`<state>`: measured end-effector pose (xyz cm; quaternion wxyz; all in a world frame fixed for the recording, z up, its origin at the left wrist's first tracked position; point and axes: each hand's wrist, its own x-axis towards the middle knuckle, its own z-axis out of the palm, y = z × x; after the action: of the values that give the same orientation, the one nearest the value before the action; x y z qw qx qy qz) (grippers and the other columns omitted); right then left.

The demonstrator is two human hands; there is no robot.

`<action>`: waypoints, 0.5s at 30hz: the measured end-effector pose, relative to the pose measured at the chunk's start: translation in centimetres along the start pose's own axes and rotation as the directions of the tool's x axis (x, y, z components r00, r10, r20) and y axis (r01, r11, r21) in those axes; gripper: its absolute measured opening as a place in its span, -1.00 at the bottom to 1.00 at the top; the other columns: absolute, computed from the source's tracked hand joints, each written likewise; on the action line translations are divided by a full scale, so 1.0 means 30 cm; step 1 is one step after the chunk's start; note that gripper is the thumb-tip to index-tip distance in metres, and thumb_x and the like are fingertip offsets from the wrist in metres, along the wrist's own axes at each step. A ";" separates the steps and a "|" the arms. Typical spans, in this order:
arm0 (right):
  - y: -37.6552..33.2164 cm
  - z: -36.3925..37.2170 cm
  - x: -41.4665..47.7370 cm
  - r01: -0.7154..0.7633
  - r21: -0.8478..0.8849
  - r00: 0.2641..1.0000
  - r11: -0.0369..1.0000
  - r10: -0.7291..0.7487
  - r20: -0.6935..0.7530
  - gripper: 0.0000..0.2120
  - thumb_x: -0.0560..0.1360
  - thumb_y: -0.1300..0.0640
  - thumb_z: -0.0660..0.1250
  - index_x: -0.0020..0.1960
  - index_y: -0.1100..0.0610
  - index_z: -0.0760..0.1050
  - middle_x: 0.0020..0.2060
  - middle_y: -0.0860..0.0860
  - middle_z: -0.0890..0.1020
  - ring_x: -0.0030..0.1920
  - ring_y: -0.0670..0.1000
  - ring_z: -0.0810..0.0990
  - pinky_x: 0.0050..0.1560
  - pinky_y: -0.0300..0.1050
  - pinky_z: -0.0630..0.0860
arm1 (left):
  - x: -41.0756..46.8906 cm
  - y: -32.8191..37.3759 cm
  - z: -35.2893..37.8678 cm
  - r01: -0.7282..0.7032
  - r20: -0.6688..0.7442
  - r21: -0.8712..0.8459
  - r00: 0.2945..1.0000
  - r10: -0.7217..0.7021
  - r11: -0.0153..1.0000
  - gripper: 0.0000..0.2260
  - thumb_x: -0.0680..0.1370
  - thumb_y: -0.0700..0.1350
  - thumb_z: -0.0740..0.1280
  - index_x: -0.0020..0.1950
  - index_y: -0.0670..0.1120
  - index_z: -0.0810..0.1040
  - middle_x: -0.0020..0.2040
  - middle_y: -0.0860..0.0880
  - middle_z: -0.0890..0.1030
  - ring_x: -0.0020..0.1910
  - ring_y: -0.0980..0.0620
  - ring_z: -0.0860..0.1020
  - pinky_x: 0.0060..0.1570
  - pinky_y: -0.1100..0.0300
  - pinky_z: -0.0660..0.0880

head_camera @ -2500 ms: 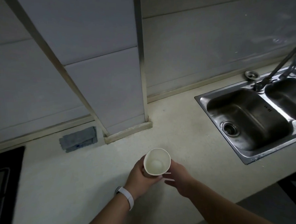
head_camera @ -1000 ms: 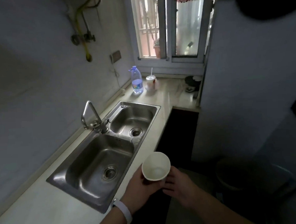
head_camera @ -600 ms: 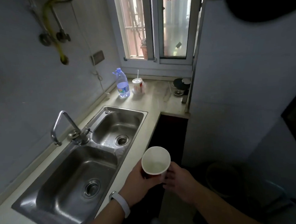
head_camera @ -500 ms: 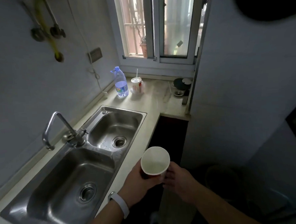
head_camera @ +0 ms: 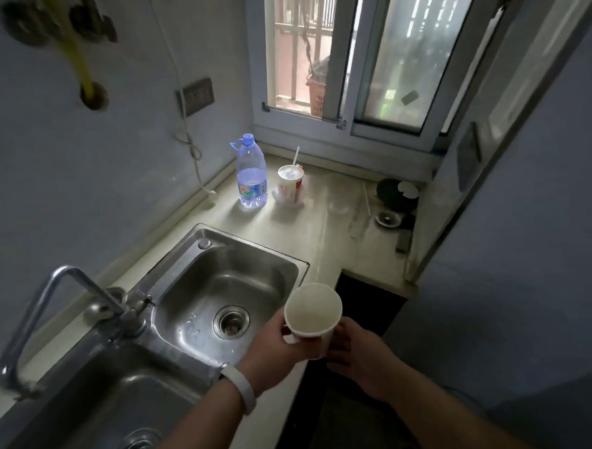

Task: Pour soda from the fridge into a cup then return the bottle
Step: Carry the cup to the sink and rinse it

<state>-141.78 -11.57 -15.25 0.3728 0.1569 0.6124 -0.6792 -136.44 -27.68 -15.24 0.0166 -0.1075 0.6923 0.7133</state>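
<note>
left hand (head_camera: 275, 347) + right hand (head_camera: 363, 358): fingers (head_camera: 280, 330) grip cup (head_camera: 313, 312) | bottle (head_camera: 250, 173) label unreadable

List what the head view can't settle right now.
All head view.
Base of the paper cup: hidden by the left hand gripping it.
Grip of the right hand: fingertips tuck under the cup, out of sight.
The yellow hose on the wall: motion-blurred.
The near sink basin: cut off by the bottom edge.
The dark object in the counter corner: too dim to identify.
</note>
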 end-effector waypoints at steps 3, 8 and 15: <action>-0.107 0.038 0.068 0.015 -0.002 1.000 1.000 -0.015 0.009 -0.69 0.60 -0.03 0.20 0.07 0.20 0.54 -0.17 0.13 0.66 -0.18 0.07 0.63 -0.09 -0.05 0.49 | 0.098 0.042 -0.043 0.006 -0.051 -0.024 0.999 -0.008 1.000 -0.48 0.17 -0.13 0.59 0.11 0.05 0.58 -0.09 0.03 0.72 -0.09 0.12 0.63 -0.16 0.11 0.62; -0.274 0.082 0.169 0.070 -0.027 0.996 0.997 -0.069 0.051 -0.75 0.58 0.00 0.21 -0.06 0.15 0.55 -0.25 0.07 0.64 -0.23 0.04 0.59 -0.16 -0.09 0.45 | 0.228 0.142 -0.087 -0.036 -0.094 -0.021 0.995 0.034 0.999 -0.53 0.17 -0.17 0.59 0.03 0.08 0.61 -0.17 0.08 0.71 -0.17 0.12 0.63 -0.16 0.08 0.64; -0.448 0.132 0.357 0.099 -0.084 0.991 0.991 -0.091 0.098 -0.76 0.56 -0.03 0.24 -0.06 0.13 0.57 -0.23 0.05 0.63 -0.20 0.03 0.60 -0.14 -0.10 0.47 | 0.439 0.210 -0.148 -0.032 -0.132 -0.012 0.991 0.030 0.999 -0.45 0.16 -0.19 0.57 0.12 -0.01 0.57 -0.09 0.06 0.71 -0.11 0.16 0.64 -0.09 0.14 0.63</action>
<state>-157.41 -19.06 -12.01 0.3751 0.0785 0.6305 -0.6750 -149.81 -33.98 -11.43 -0.0410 -0.1439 0.6883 0.7098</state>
